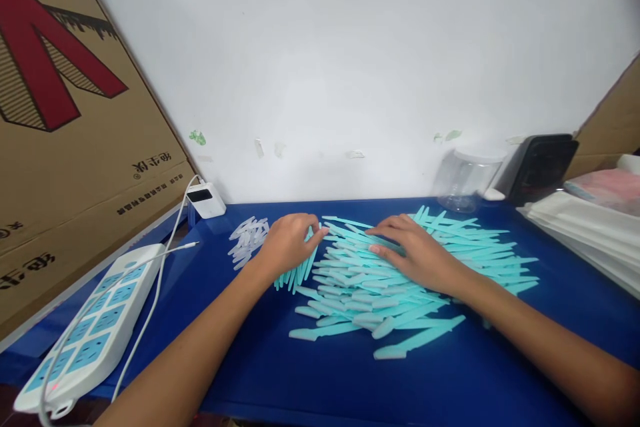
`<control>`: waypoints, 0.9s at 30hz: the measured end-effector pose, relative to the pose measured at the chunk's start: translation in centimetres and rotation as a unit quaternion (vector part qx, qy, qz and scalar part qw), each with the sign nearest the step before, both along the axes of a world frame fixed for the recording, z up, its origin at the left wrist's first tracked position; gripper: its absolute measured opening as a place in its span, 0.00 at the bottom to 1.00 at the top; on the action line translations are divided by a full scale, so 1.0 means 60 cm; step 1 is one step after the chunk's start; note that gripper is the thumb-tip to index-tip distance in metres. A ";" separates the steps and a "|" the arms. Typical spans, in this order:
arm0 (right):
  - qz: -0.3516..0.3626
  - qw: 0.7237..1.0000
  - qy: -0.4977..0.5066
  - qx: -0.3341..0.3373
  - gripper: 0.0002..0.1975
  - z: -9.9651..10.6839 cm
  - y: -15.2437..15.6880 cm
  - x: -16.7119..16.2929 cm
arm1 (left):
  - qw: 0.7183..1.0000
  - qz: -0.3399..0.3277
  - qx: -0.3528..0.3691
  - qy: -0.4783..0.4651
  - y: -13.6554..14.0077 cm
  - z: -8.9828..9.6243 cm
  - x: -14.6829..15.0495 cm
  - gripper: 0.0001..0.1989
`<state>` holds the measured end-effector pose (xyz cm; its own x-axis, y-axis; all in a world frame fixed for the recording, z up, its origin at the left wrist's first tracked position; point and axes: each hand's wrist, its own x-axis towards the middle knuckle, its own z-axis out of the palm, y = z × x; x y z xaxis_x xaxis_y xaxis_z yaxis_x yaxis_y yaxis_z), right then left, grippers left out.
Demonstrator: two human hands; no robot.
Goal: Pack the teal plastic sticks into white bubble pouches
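A large heap of teal eyebrow razors (360,280) with pale blade ends lies on the blue tabletop (320,380). My right hand (413,250) rests over the middle of the heap, thumb and index finger apart, their tips touching or just above the razors. To the left, my left hand (290,243) is curled, its thumb pointing towards the heap; whatever lies within its fingers is hidden. Below that hand a smaller bunch of teal razors (297,273) fans out, partly covered by it. Beside it, on the far left, sits a small pile of clear plastic caps (249,240).
At left are a white power strip (100,327), a white cable (163,280), a small white device (206,200) and a large cardboard box (90,147). A clear jar (470,180), a black device (543,167) and stacked white packaging (590,233) stand at right. A white wall closes the back.
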<state>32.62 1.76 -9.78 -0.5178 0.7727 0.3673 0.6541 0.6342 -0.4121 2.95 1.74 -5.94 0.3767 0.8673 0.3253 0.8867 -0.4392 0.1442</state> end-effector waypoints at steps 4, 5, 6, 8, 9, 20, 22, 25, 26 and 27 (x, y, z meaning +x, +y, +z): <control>0.007 1.000 -0.019 -0.024 0.26 0.013 -0.013 -0.006 | 0.997 -0.072 0.025 -0.032 -0.006 -0.011 0.014 0.16; 0.006 0.999 -0.020 -0.030 0.26 0.016 -0.016 -0.007 | 0.996 -0.076 0.029 -0.033 -0.005 -0.012 0.014 0.16; 0.006 0.999 -0.022 -0.038 0.26 0.019 -0.017 -0.007 | 0.996 -0.078 0.033 -0.034 -0.005 -0.013 0.013 0.16; 0.007 0.998 -0.025 -0.051 0.24 0.023 -0.018 -0.006 | 0.995 -0.081 0.043 -0.041 -0.003 -0.014 0.011 0.16; 0.007 0.998 -0.025 -0.057 0.23 0.024 -0.018 -0.005 | 0.995 -0.081 0.048 -0.044 -0.002 -0.014 0.010 0.16; 0.034 0.992 -0.037 -0.118 0.19 0.026 -0.009 0.006 | 0.992 -0.102 0.051 -0.057 -0.003 -0.021 0.016 0.16; 0.052 0.988 -0.048 -0.136 0.19 0.029 -0.007 0.012 | 0.992 -0.099 0.054 -0.059 -0.002 -0.021 0.015 0.15; 0.062 0.986 -0.056 -0.142 0.20 0.029 -0.001 0.020 | 0.992 -0.097 0.054 -0.063 -0.001 -0.020 0.013 0.15; 0.060 0.987 -0.056 -0.140 0.20 0.027 0.001 0.022 | 0.992 -0.098 0.053 -0.062 -0.001 -0.021 0.014 0.15; 0.056 0.987 -0.057 -0.136 0.20 0.025 0.003 0.023 | 0.992 -0.099 0.052 -0.062 -0.001 -0.021 0.014 0.15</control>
<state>33.99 1.94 -8.27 -0.6313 0.7706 0.0879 0.6382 0.5805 -0.5057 3.79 1.66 -7.21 0.4884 0.7397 0.4629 0.7596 -0.6215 0.1917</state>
